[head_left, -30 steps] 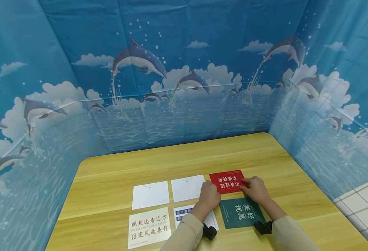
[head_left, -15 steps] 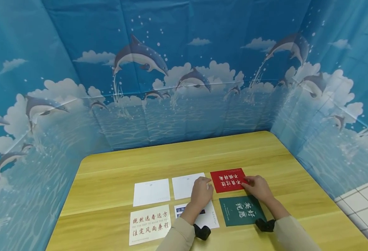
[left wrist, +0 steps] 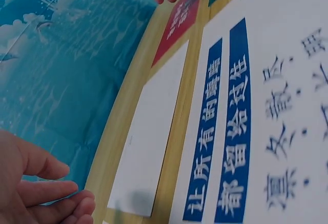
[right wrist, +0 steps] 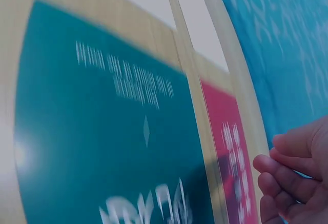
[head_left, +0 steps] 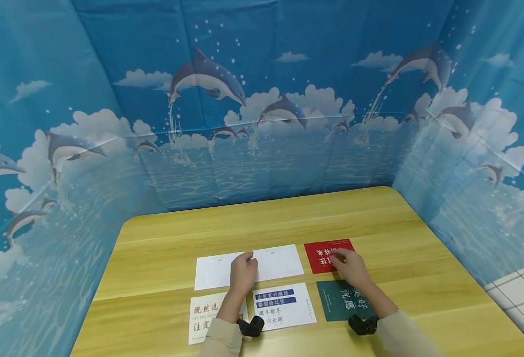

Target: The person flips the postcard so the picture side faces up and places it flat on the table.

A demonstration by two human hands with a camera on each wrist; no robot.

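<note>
My left hand (head_left: 243, 273) hovers over the place where two white cards lie side by side, one at left (head_left: 214, 272) and one at right (head_left: 279, 263). Nothing is in its loosely bent fingers in the left wrist view. The right hand (head_left: 352, 268) is above the red card (head_left: 317, 258) and hides part of its white lettering; its fingers (right wrist: 277, 165) are loosely bent and hold nothing. Below the red card lies a dark green card (head_left: 330, 300), partly under the right forearm. A white card with blue bands (head_left: 288, 315) lies right of the left wrist.
A cream card with red lettering (head_left: 197, 325) lies at the front left, partly covered by the left forearm. All cards lie flat in two rows on the yellow wood-grain table (head_left: 154, 258). A blue dolphin curtain (head_left: 262, 163) stands behind the table.
The left hand has moved left, from the red card across to the white cards, uncovering the blue-banded card. My right hand has shifted slightly from the red card's right edge to over it.
</note>
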